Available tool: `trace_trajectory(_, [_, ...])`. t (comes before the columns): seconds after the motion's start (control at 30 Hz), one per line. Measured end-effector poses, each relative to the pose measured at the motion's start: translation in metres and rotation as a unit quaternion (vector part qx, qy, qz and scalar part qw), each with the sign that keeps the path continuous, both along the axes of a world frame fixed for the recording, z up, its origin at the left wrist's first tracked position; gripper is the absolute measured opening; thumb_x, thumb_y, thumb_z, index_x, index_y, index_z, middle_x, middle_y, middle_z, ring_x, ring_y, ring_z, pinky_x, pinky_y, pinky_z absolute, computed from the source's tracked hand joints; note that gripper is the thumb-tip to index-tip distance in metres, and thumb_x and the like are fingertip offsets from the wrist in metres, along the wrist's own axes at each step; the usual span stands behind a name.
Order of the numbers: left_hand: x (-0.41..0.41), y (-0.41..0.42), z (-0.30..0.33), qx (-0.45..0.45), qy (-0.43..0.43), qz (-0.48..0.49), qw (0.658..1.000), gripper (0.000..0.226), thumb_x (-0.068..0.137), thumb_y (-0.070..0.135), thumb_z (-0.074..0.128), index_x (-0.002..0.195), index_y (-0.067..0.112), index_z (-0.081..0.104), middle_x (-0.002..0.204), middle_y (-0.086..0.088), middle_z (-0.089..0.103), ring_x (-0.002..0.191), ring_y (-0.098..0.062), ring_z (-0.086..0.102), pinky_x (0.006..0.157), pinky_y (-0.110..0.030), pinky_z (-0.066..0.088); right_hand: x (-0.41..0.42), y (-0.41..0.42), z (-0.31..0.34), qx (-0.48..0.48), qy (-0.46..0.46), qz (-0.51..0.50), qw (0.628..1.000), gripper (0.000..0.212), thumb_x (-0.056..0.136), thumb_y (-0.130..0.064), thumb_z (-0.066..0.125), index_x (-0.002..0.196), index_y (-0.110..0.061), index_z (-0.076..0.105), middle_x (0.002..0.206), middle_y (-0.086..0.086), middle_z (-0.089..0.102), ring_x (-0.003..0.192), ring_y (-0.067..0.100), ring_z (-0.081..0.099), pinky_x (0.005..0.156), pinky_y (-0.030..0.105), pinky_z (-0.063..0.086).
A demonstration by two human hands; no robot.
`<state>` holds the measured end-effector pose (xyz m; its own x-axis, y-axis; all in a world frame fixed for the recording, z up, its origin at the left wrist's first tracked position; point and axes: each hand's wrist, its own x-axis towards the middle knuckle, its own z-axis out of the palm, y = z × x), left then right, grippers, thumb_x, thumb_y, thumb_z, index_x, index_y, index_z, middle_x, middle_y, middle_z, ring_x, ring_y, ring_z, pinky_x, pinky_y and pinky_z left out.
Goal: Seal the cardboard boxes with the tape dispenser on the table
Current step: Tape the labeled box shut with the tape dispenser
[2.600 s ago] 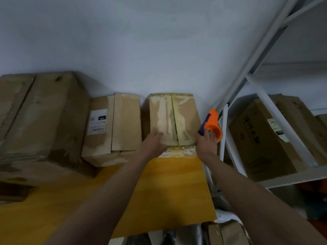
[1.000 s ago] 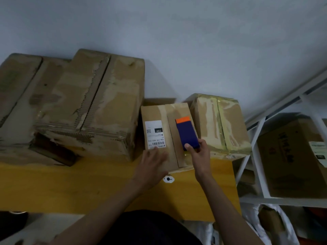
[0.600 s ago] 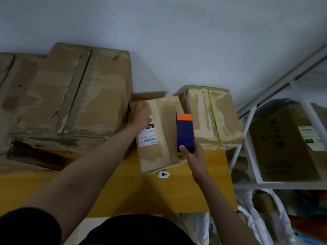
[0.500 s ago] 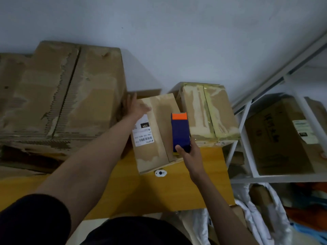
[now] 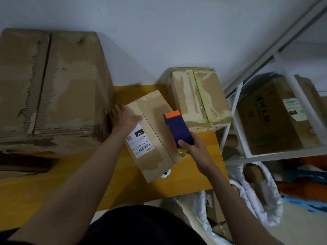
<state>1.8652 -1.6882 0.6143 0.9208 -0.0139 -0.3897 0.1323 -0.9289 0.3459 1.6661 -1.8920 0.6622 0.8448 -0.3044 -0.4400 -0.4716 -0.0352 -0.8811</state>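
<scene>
A small cardboard box [image 5: 155,121] with a white label lies skewed on the yellow table [image 5: 123,184], its centre seam bare. My left hand [image 5: 123,117] rests flat on its far left corner. My right hand [image 5: 192,147] grips a blue and orange tape dispenser [image 5: 178,129], held over the box's right flap. To the right sits a second small box [image 5: 198,96], its top covered in shiny tape.
A big worn cardboard box [image 5: 51,85] fills the table's left side, touching my left hand's back. A white metal shelf [image 5: 235,103] with a brown box [image 5: 272,115] stands right of the table. White bags [image 5: 261,195] lie on the floor below.
The labelled box has slid toward me and turned away from the wall, baring yellow table behind it. My left hand stays on its far corner; the dispenser remains over the right flap.
</scene>
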Motion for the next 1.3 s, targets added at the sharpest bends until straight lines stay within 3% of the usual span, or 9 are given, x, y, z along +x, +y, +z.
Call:
trace_trajectory(0.1, [-0.022, 0.006, 0.006, 0.019, -0.001, -0.042, 0.999, 0.098, 0.084, 0.066, 0.057, 0.149, 0.002, 0.023, 0.149, -0.019, 0.033, 0.137, -0.038, 0.032, 0.112, -0.048, 0.030, -0.007, -0.013, 0.004, 0.014, -0.003, 0.013, 1.000, 0.034, 0.097, -0.018, 0.065, 0.130, -0.020, 0.060, 0.116, 0.001, 0.070, 0.108, 0.020, 0.066, 0.095, 0.042, 0.053])
trace_trajectory(0.27, [-0.056, 0.018, 0.003, 0.051, -0.010, -0.142, 0.988, 0.095, 0.086, 0.068, 0.047, 0.157, 0.023, 0.003, 0.147, -0.021, 0.031, 0.125, -0.047, 0.039, 0.099, -0.055, 0.041, -0.019, -0.021, 0.007, 0.027, -0.014, 0.024, 0.999, 0.038, 0.096, -0.019, 0.065, 0.134, -0.023, 0.058, 0.121, 0.002, 0.069, 0.114, 0.023, 0.064, 0.100, 0.046, 0.051])
trace_trajectory(0.47, [-0.073, 0.024, 0.005, 0.101, -0.005, -0.169, 0.981, 0.101, 0.086, 0.076, 0.044, 0.158, 0.021, 0.000, 0.149, -0.024, 0.029, 0.124, -0.046, 0.044, 0.093, -0.050, 0.044, -0.026, -0.018, 0.010, 0.003, -0.035, 0.004, 0.999, 0.031, 0.095, -0.022, 0.067, 0.124, -0.028, 0.060, 0.119, 0.003, 0.067, 0.112, 0.025, 0.062, 0.098, 0.048, 0.050])
trace_trajectory(0.53, [-0.079, 0.026, 0.006, 0.112, -0.006, -0.172, 0.979, 0.102, 0.086, 0.077, 0.043, 0.159, 0.019, 0.000, 0.148, -0.024, 0.032, 0.121, -0.045, 0.047, 0.091, -0.049, 0.045, -0.026, -0.014, 0.013, -0.006, -0.048, 0.003, 0.999, 0.027, 0.095, -0.022, 0.068, 0.121, -0.028, 0.060, 0.117, 0.004, 0.066, 0.110, 0.023, 0.062, 0.094, 0.043, 0.052])
trace_trajectory(0.77, [-0.102, 0.030, 0.011, 0.121, -0.006, -0.167, 0.979, 0.100, 0.087, 0.076, 0.044, 0.158, 0.020, 0.001, 0.141, -0.022, 0.038, 0.118, -0.046, 0.051, 0.088, -0.048, 0.048, -0.021, -0.006, 0.015, -0.053, -0.066, 0.015, 0.996, 0.051, 0.079, -0.017, 0.086, 0.117, -0.013, 0.052, 0.100, -0.007, 0.062, 0.082, -0.004, 0.061, 0.071, 0.017, 0.051])
trace_trajectory(0.93, [-0.117, 0.034, 0.021, 0.086, 0.020, -0.146, 0.985, 0.088, 0.087, 0.069, 0.051, 0.154, 0.025, 0.014, 0.141, -0.016, 0.040, 0.118, -0.043, 0.052, 0.088, -0.047, 0.047, -0.020, -0.002, 0.003, -0.080, -0.074, 0.029, 0.994, 0.050, 0.079, -0.029, 0.087, 0.113, -0.018, 0.052, 0.108, 0.001, 0.064, 0.095, 0.013, 0.064, 0.077, 0.034, 0.056])
trace_trajectory(1.07, [-0.129, 0.040, 0.025, 0.072, 0.024, -0.153, 0.985, 0.076, 0.090, 0.067, 0.051, 0.149, 0.027, 0.023, 0.138, -0.013, 0.042, 0.115, -0.040, 0.056, 0.086, -0.045, 0.047, -0.024, -0.008, -0.012, -0.175, -0.055, 0.065, 0.981, 0.047, 0.079, -0.030, 0.087, 0.111, -0.021, 0.053, 0.106, 0.002, 0.061, 0.094, 0.018, 0.060, 0.078, 0.045, 0.053])
trace_trajectory(1.17, [-0.133, 0.043, 0.028, 0.054, 0.024, -0.154, 0.986, 0.069, 0.092, 0.064, 0.052, 0.144, 0.025, 0.029, 0.135, -0.012, 0.044, 0.112, -0.039, 0.058, 0.087, -0.044, 0.046, -0.024, -0.014, -0.013, -0.316, -0.025, 0.095, 0.944, 0.057, 0.076, -0.039, 0.086, 0.118, -0.021, 0.052, 0.105, 0.003, 0.051, 0.093, 0.020, 0.051, 0.074, 0.034, 0.045])
trace_trajectory(1.3, [-0.137, 0.046, 0.028, 0.022, 0.035, -0.153, 0.987, 0.059, 0.095, 0.056, 0.055, 0.139, 0.023, 0.033, 0.135, -0.011, 0.044, 0.113, -0.038, 0.057, 0.086, -0.044, 0.046, -0.022, -0.014, -0.007, -0.349, -0.029, 0.109, 0.930, 0.060, 0.076, -0.042, 0.086, 0.120, -0.021, 0.051, 0.106, 0.000, 0.054, 0.091, 0.014, 0.052, 0.071, 0.026, 0.040])
